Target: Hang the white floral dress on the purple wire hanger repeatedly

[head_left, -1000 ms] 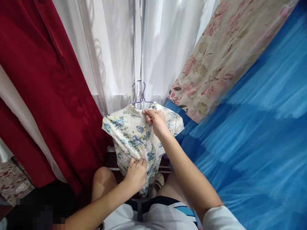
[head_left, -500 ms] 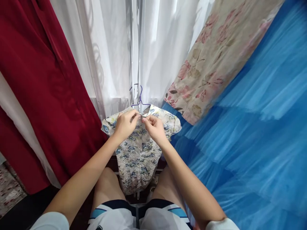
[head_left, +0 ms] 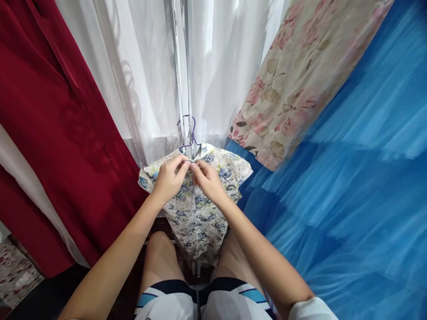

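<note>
A white blouse with a blue and yellow floral print (head_left: 203,213) hangs on a purple hanger (head_left: 194,129) in front of me. My left hand (head_left: 171,177) pinches the blouse's neckline at the top centre from the left. From the right, my right hand (head_left: 207,178) pinches the same spot, its fingertips against those of the left. The fingers cover the small part of the neckline between them, so any fastening there is hidden. Below the hands the front of the blouse drops down between my knees.
White curtains (head_left: 223,66) hang behind a pale metal stand (head_left: 182,80) that bears the hanger. Dark red fabric (head_left: 76,133) hangs at left. A beige floral cloth (head_left: 283,98) and layered blue tulle (head_left: 353,191) fill the right side.
Both hands have come closer together at the neckline, their fingertips now meeting. The blouse has turned slightly, its lower end shifting right, and the hanger sits a little further left.
</note>
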A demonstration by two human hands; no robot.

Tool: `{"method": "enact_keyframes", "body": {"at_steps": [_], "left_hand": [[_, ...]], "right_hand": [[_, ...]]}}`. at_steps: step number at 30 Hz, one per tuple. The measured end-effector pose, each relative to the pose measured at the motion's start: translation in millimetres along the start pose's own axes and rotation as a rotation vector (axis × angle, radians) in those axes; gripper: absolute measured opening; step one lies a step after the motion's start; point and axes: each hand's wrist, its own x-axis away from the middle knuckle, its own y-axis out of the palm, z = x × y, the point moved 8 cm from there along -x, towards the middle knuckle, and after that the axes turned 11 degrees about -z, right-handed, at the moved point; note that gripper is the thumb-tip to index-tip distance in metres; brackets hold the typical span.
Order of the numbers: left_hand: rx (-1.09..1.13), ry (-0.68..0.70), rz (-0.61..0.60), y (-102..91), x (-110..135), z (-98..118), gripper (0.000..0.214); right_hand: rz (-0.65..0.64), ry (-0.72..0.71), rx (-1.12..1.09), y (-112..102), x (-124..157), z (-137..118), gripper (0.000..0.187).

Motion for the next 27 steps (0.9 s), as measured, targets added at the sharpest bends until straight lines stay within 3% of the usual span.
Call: {"method": "enact_keyframes", "body": {"at_steps": [4,11,16,19,21,23,25,27], "left_hand": [[0.038,-0.016,0.055,-1.2,2.6,-2.6,0.018],[0.149,-0.102,0.343,-12.3,13.9,-36.9,0.017],[0.462,-0.188,0.725,-60.1,34.6,-98.7,0.014],[0.655,-0.419,0.884,-72.7,62.9,-151.2,0.011],[0.753,-0.604,0.934,-62.7,86.2,-180.2,0.010],[0.820,-0.764,0.893,-39.5,107.1,-198.7,0.012],[0.878,-0.902,0.772,-6.8,125.8,-207.1,0.015],[0.937,-1.014,0.607,29.3,143.2,-206.4,0.017]], "right_hand": [[0.060,-0.018,-0.010,-2.2,0.3,-2.2,0.030],[-0.011,0.141,0.139,6.7,5.8,20.9,0.030],[-0.170,0.267,0.094,11.0,20.5,46.0,0.032],[-0.192,0.255,0.039,13.2,35.2,44.1,0.031],[-0.222,0.262,-0.009,19.2,44.0,42.7,0.030],[-0.247,0.276,-0.041,23.3,50.6,45.1,0.030],[-0.233,0.296,-0.059,17.6,56.9,54.5,0.031],[-0.132,0.323,-0.054,-4.8,66.1,72.4,0.031]]}}
